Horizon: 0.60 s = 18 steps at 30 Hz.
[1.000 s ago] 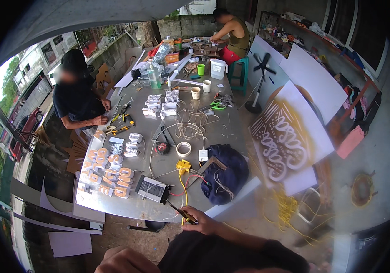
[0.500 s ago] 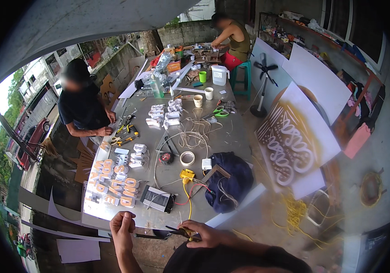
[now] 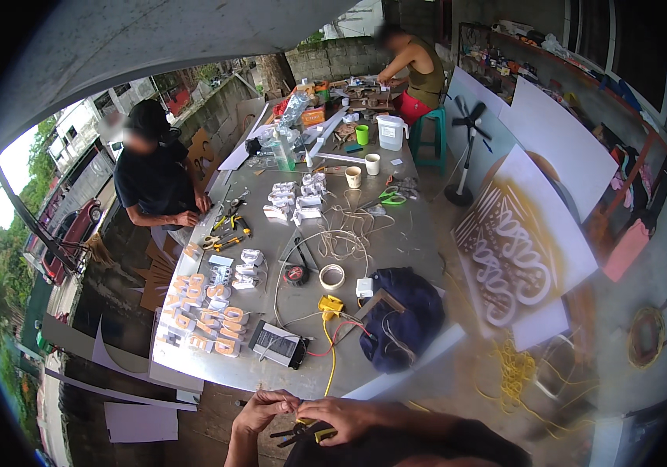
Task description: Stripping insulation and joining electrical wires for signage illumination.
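– Where are the yellow-handled pliers held?
– At the bottom centre of the frame, below the near edge of the metal table [image 3: 405,243]. The pliers [image 3: 301,430] are gripped in the right hand [image 3: 341,417], with their black end toward the left. The fingertips of the left hand [image 3: 266,410] are pressed together just beside it; whether anything thin is pinched there cannot be told.
– How is this best handled?
– The left fingertips should be kept clear of the jaws, and the handles should be squeezed evenly, with the wrist braced.
– And the containers?
– Toward the upper centre, a cream cup [image 3: 353,178] and a white cup [image 3: 372,164] are seen, then a green cup [image 3: 362,135] and a translucent jug [image 3: 391,134]; their contents cannot be made out. Farther left, pale green liquid is seen in a clear bottle [image 3: 284,156].
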Motion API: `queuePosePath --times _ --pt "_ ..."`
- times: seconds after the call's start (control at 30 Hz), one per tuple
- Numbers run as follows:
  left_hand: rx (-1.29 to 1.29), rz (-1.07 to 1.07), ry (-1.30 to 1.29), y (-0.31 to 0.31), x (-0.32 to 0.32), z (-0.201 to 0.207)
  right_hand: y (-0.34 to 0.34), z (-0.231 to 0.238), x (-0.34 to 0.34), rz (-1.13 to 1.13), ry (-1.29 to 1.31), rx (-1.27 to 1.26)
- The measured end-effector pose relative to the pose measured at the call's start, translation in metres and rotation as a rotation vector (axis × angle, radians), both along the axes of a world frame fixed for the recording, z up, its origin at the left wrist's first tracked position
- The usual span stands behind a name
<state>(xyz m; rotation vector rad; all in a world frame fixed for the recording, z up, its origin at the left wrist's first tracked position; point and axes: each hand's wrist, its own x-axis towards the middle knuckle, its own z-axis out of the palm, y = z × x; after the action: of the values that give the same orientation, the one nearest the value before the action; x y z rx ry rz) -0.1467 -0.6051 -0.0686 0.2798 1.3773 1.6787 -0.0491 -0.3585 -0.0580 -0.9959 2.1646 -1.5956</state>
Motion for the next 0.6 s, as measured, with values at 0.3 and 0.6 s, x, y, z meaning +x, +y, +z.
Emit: queuePosePath --times 0.3,0.6 --pt "0.124 0.237 -0.057 0.024 0.018 -0.014 0.006 -0.005 0.002 -0.106 0.000 0.020" --pt "-0.038 0.611 0.046 0.044 0.026 -0.004 0.014 -0.019 0.003 -0.261 -0.096 -0.063"
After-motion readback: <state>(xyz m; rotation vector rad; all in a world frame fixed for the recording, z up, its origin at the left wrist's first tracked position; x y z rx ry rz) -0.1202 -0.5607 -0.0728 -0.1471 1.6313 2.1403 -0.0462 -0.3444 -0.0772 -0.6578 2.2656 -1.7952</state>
